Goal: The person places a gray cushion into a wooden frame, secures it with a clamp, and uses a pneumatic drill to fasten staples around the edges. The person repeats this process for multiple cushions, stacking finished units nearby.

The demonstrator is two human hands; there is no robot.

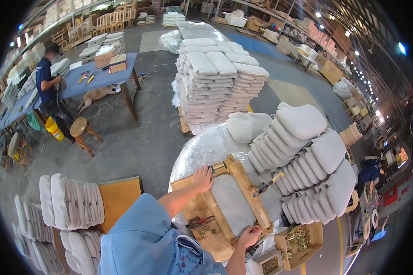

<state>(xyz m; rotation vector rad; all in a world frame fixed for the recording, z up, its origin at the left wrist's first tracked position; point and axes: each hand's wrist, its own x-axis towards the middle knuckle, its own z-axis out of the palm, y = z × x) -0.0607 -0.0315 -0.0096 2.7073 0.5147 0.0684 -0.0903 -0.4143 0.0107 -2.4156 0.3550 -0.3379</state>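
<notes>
In front of me a wooden frame (209, 195) lies on a wooden board (191, 208), with a flat pale grey panel (234, 199) inside it. My left hand (202, 179) rests on the frame's far left corner, its fingers laid out over the wood. At the near right corner my right hand (250, 235) has its fingers pinched together; whatever they hold is too small to make out. A metal clamp with a yellow handle (276, 177) sits on the frame's right rail. A red and black hand tool (199, 222) lies on the board, left of the panel.
Stacked pale seat cushions (303, 160) stand right of the frame, with a taller stack (211, 87) beyond. A carton of small pieces (299, 247) and a smaller box (270, 263) are near right. More cushions (75, 201) stand left. A person (48, 82) works at a blue-topped table (96, 82).
</notes>
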